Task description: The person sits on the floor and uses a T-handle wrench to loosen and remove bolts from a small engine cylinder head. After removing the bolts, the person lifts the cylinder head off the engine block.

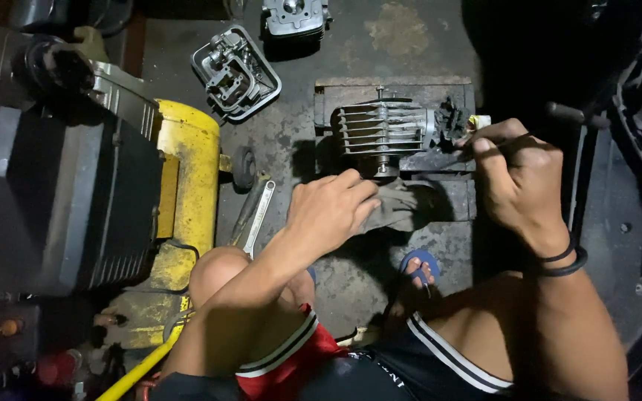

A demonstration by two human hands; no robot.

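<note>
A large black machine housing point(53, 200) fills the left side, with a yellow metal compressor tank point(187, 178) against it on the stained concrete floor point(403, 37). Near the middle, a dark wooden block point(447, 204) carries a finned grey metal engine cylinder point(380, 134), lying on its side. Farther up the floor lies a grey cast cylinder head cover point(235, 73), open side up. The person squats over the block, one foot in a blue sandal point(419, 263). The right hand point(518, 174) is fisted around a thin tool with a pale tip point(478, 122), which meets the black part at the cylinder's right end. The left hand point(332, 208) presses a crumpled grey rag point(403, 204) just below the cylinder, fingers curled narrow on the cloth. A silver spanner point(258, 219) lies beside the tank.
</note>
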